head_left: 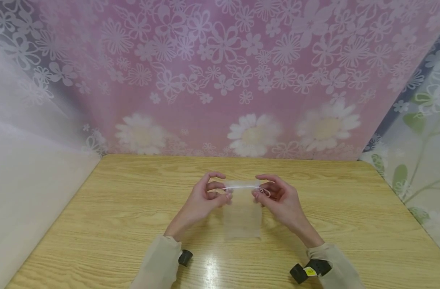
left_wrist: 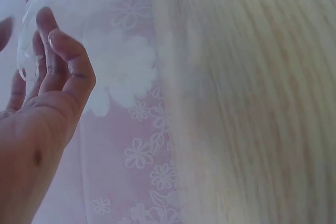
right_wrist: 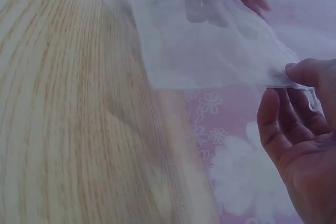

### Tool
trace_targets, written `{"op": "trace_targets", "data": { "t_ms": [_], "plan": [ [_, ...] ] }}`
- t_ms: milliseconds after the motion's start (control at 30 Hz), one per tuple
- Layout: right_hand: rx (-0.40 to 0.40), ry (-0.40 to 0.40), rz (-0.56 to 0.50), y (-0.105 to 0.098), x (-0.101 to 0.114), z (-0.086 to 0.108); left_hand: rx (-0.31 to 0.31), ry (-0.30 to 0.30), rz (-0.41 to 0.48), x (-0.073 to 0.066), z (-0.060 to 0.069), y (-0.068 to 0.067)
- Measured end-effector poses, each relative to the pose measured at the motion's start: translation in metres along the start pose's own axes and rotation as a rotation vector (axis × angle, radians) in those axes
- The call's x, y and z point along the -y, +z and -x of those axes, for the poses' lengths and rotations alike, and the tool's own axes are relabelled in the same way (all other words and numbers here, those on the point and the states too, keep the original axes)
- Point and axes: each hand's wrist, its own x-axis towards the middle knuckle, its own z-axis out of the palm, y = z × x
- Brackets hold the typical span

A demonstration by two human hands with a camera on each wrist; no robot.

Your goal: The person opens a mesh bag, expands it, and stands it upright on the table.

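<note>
Between both hands hangs a small translucent white drawstring bag (head_left: 243, 218), flat and see-through, with a white cord (head_left: 243, 187) along its top edge. My left hand (head_left: 209, 196) pinches the bag's upper left corner between thumb and fingers. At the upper right corner, my right hand (head_left: 280, 200) pinches it the same way, and a cord loop (head_left: 265, 192) sticks out there. In the right wrist view the bag (right_wrist: 205, 51) spreads out from the right hand (right_wrist: 304, 129). The left wrist view shows the left hand (left_wrist: 50, 87) with only a blurred part of the bag.
A wood-grain table (head_left: 115, 224) lies below the hands. Behind it hangs a pink curtain (head_left: 198, 100) with white flowers, and pale sheets (head_left: 32, 160) flank the sides. Black wrist straps (head_left: 319, 267) show at the sleeves.
</note>
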Motion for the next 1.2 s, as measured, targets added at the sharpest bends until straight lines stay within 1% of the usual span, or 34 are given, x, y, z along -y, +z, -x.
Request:
{"op": "trace_targets", "data": {
  "t_ms": [100, 167, 267, 367, 433, 500, 567, 633, 800, 867, 1000, 1100, 1200],
  "plan": [
    [0.019, 0.005, 0.011, -0.002, 0.001, 0.0, 0.049, -0.008, 0.005, -0.001, 0.0, 0.0],
    [0.051, 0.013, 0.016, -0.004, 0.001, -0.001, 0.071, -0.017, -0.011, -0.001, 0.0, 0.0],
    [0.128, 0.038, 0.026, -0.008, 0.001, -0.002, 0.089, -0.027, -0.019, -0.001, 0.0, 0.001],
    [0.221, 0.086, 0.034, -0.012, 0.002, -0.003, 0.115, -0.034, -0.032, -0.002, -0.001, 0.0],
    [0.265, 0.122, 0.038, -0.014, 0.002, -0.004, 0.152, -0.035, -0.061, -0.003, -0.001, -0.001],
    [0.296, 0.147, 0.038, -0.015, 0.003, -0.005, 0.204, -0.04, -0.097, -0.004, -0.002, -0.003],
    [0.313, 0.158, 0.035, -0.016, 0.003, -0.006, 0.249, -0.046, -0.134, -0.005, -0.004, -0.005],
    [0.328, 0.164, 0.031, -0.017, 0.003, -0.006, 0.279, -0.05, -0.166, -0.006, -0.005, -0.006],
    [0.393, 0.146, 0.039, -0.019, 0.002, -0.008, 0.282, -0.046, -0.199, -0.005, -0.006, -0.007],
    [0.426, 0.136, 0.048, -0.019, 0.002, -0.009, 0.284, -0.039, -0.195, -0.005, -0.005, -0.007],
    [0.483, 0.145, 0.059, -0.019, 0.001, -0.01, 0.293, -0.03, -0.181, -0.003, -0.004, -0.007],
    [0.496, 0.158, 0.067, -0.019, 0.0, -0.009, 0.291, -0.029, -0.188, -0.001, -0.003, -0.007],
    [0.479, 0.163, 0.077, -0.018, 0.0, -0.009, 0.284, -0.032, -0.197, 0.001, -0.003, -0.006]
  ]
}}
